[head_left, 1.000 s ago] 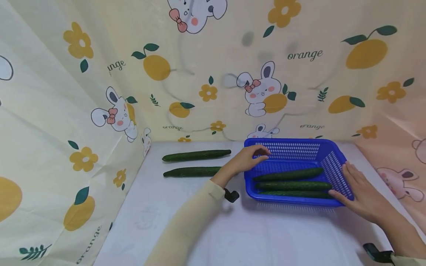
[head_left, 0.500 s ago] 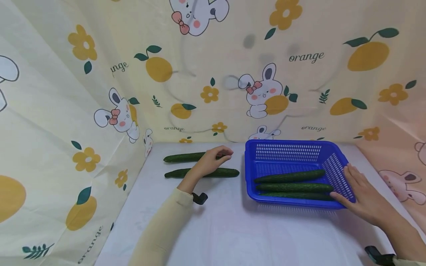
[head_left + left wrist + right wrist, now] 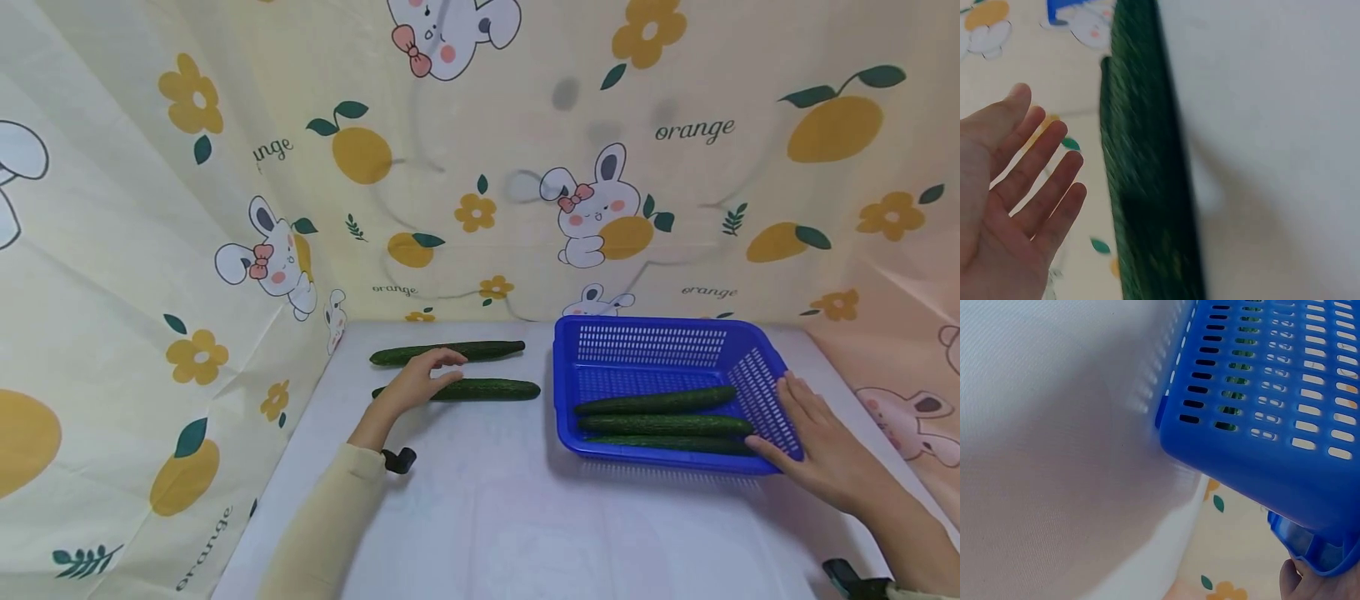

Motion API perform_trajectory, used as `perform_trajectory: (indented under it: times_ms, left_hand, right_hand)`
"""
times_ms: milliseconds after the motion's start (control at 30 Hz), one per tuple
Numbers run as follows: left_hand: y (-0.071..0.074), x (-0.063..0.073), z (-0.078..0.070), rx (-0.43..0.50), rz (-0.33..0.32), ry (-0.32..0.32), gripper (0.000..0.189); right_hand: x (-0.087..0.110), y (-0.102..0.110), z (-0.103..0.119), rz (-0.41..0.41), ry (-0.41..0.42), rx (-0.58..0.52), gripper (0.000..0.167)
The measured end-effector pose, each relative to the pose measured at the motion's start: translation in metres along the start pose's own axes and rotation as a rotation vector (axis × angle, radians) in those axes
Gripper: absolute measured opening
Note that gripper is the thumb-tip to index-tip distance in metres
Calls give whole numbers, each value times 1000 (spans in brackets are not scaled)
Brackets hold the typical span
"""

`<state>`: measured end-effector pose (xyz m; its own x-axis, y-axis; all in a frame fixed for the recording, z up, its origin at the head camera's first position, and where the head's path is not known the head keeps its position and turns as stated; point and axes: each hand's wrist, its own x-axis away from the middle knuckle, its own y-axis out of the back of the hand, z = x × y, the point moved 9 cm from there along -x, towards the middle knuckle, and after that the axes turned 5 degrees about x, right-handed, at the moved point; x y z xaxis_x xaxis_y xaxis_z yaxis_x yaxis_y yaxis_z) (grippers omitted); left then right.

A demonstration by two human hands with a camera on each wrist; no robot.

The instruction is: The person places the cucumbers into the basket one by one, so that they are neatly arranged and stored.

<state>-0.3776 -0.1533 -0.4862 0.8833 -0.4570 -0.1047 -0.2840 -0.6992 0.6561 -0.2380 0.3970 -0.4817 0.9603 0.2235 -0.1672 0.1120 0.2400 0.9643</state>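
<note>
Over the left part of the table is my left hand (image 3: 416,385), fingers loosely bent and holding nothing. It is above the nearer loose cucumber (image 3: 491,389), covering part of it. The farther cucumber (image 3: 480,350) lies behind, roughly parallel. In the left wrist view the left hand (image 3: 1022,194) has its fingers spread beside a large, close cucumber (image 3: 1147,150). My right hand (image 3: 821,450) rests on the right rim of the blue plastic basket (image 3: 641,371) with fairly straight fingers. In the right wrist view only part of that hand (image 3: 1319,584) shows at the basket's rim.
Inside the basket, along its near side, lie three cucumbers (image 3: 663,425). A white cloth (image 3: 517,517) covers the table. Behind and to the left hangs a printed curtain (image 3: 450,150) with rabbits and oranges.
My left hand has moved left from over the basket's left edge, with nothing in it, to above the loose cucumbers. The right hand stays on the basket's rim.
</note>
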Motion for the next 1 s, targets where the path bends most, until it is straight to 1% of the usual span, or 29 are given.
perform_trajectory:
  times_ms: [200, 333, 467, 633, 800, 1000]
  left_hand:
    - [11, 16, 27, -53, 35, 47, 42]
    - [16, 24, 42, -96, 61, 67, 47]
    - [19, 28, 54, -133, 76, 80, 48]
    - [19, 31, 66, -149, 79, 92, 49]
    - [16, 31, 75, -196, 76, 97, 49]
    - [15, 29, 79, -240, 80, 97, 48]
  right_hand:
    - [0, 0, 0, 15, -20, -15, 104]
    - [0, -1, 0, 15, -23, -15, 104]
    - [0, -1, 0, 6, -10, -5, 103]
    - [1, -1, -1, 4, -5, -5, 103]
    - [1, -1, -1, 1, -5, -1, 103]
    - [1, 0, 0, 2, -10, -14, 103]
